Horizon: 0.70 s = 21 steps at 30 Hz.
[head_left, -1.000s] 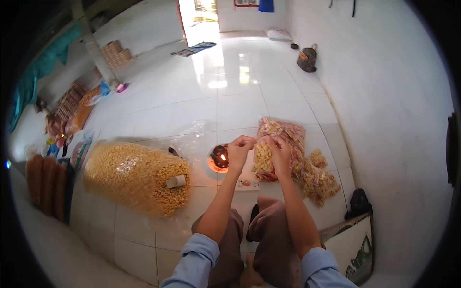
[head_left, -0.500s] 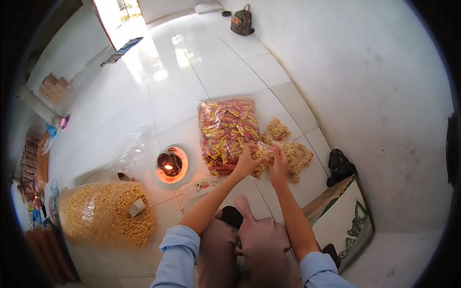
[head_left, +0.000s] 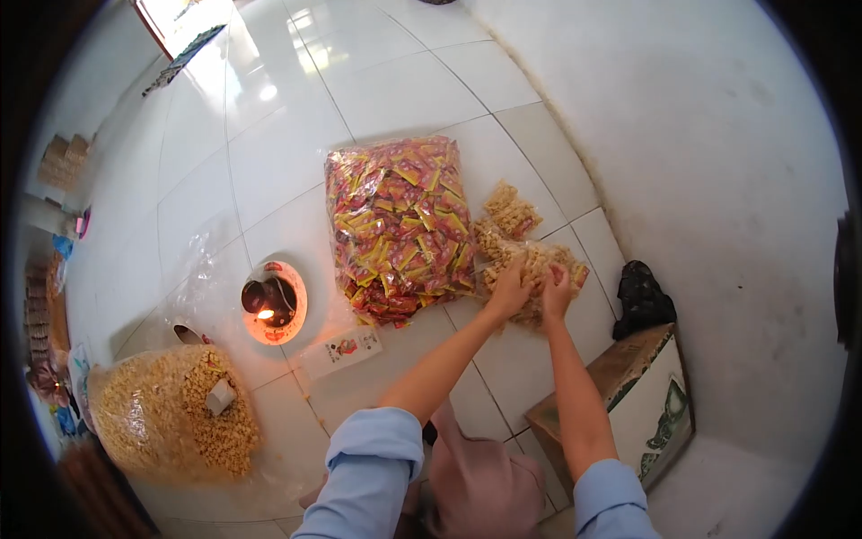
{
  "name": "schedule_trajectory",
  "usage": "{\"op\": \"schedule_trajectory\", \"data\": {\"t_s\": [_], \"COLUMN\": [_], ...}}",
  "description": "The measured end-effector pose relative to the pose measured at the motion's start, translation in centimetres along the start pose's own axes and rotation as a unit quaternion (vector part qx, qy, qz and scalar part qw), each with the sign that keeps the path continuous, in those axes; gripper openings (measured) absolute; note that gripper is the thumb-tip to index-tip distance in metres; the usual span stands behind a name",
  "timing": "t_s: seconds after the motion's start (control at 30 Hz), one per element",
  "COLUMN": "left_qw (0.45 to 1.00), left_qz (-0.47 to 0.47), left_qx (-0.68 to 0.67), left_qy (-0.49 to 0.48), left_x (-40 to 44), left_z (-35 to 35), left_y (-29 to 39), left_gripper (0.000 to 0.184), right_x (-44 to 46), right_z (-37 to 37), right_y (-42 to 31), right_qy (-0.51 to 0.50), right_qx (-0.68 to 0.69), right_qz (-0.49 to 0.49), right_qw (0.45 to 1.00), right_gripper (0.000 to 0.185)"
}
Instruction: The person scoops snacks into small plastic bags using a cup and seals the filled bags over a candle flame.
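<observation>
On the glossy white tiled floor (head_left: 278, 180) beside a bare pale wall (head_left: 718, 198), a person in rolled light-blue sleeves leans forward over the wares, seen from where I stand. The left hand (head_left: 509, 286) and right hand (head_left: 558, 286) meet at the near part of a heap of clear plastic packets of pale-gold snack pieces (head_left: 530, 254). The heap lies directly at the fingers and stretches beyond them, its longer run pointing roughly away from the body; left and right are about equally near. The right fingers curl at its near right side while the left ones press among the packets; whether either set grips one, I cannot tell.

To the left lies a white printed card (head_left: 346, 349). A large clear plastic sack of loose golden snack pieces (head_left: 135, 404) rests well apart, a white cylindrical cup (head_left: 220, 396) at its open end. An orange-rimmed round dish (head_left: 302, 310) holds something dark and a small lit flame (head_left: 266, 314). Beside the heap, a bulging clear plastic bag is filled with red-and-yellow sachets (head_left: 395, 225). Farthest off, a dark patterned mat (head_left: 184, 61) lies before a bright doorway (head_left: 184, 22).
</observation>
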<state>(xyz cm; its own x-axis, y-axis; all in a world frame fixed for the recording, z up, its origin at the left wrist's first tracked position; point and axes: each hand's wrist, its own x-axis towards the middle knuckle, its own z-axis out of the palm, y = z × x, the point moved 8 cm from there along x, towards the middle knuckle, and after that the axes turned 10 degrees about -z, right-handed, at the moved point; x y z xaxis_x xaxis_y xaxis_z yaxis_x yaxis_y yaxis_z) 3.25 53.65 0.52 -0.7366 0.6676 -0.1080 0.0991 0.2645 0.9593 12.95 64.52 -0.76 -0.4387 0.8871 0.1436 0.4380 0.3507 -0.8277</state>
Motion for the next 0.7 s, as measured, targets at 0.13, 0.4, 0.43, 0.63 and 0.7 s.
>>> {"op": "schedule_trajectory", "data": {"t_s": [0.13, 0.4, 0.43, 0.63, 0.7], "left_qw": [0.986, 0.981, 0.979, 0.938, 0.937], "left_qz": [0.097, -0.188, -0.192, -0.315, -0.27], "left_qx": [0.101, 0.057, 0.063, 0.022, 0.029], "left_qy": [0.093, 0.003, 0.017, 0.141, 0.218], "left_x": [-2.1, -19.0, -21.6, -32.5, -33.6], "left_z": [-5.8, -21.9, -23.2, -26.6, -27.8], "left_y": [1.0, -10.5, -11.6, -16.6, -16.9], "left_gripper": [0.035, 0.022, 0.022, 0.023, 0.021], "right_x": [-2.0, -19.5, -21.0, -27.4, -28.9], "right_z": [-2.5, 4.1, 5.5, 12.6, 15.2], "right_y": [-3.3, -1.4, -2.2, -8.6, -11.5], "right_qy": [0.115, -0.262, -0.274, -0.376, -0.424], "right_qx": [-0.212, 0.036, 0.047, 0.092, 0.103], "right_qz": [-0.203, 0.006, 0.001, -0.133, -0.214], "right_qw": [0.949, 0.964, 0.961, 0.912, 0.874], "right_gripper": [0.02, 0.012, 0.012, 0.008, 0.007]}}
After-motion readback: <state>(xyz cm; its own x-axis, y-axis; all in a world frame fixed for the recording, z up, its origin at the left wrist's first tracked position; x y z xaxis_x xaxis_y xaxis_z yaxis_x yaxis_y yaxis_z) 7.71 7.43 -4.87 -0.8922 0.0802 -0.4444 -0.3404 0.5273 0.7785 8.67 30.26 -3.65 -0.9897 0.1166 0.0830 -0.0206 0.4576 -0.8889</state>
